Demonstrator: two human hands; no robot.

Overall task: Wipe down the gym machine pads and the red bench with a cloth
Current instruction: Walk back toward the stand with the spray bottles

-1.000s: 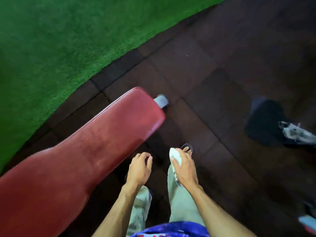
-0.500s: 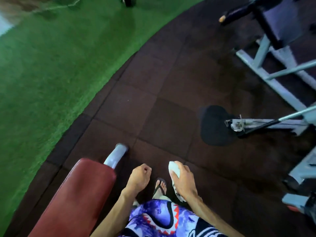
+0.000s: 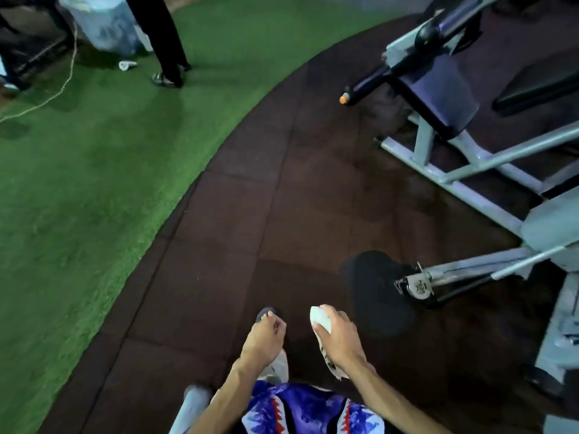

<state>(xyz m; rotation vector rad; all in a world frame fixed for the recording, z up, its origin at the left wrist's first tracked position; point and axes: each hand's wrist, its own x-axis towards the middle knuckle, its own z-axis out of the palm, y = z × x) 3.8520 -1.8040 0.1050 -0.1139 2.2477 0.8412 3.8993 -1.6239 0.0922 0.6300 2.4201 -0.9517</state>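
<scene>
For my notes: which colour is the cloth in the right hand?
White cloth, gripped by the right hand; head view shows it.

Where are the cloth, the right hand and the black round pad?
cloth [image 3: 320, 317]: head view, white end poking out above the fingers.
right hand [image 3: 340, 339]: head view, back of the hand.
black round pad [image 3: 374, 289]: head view, middle of its top face.

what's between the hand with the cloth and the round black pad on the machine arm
Only bare dark rubber floor, in the head view. The right hand grips the cloth just left of the round black pad.
</scene>
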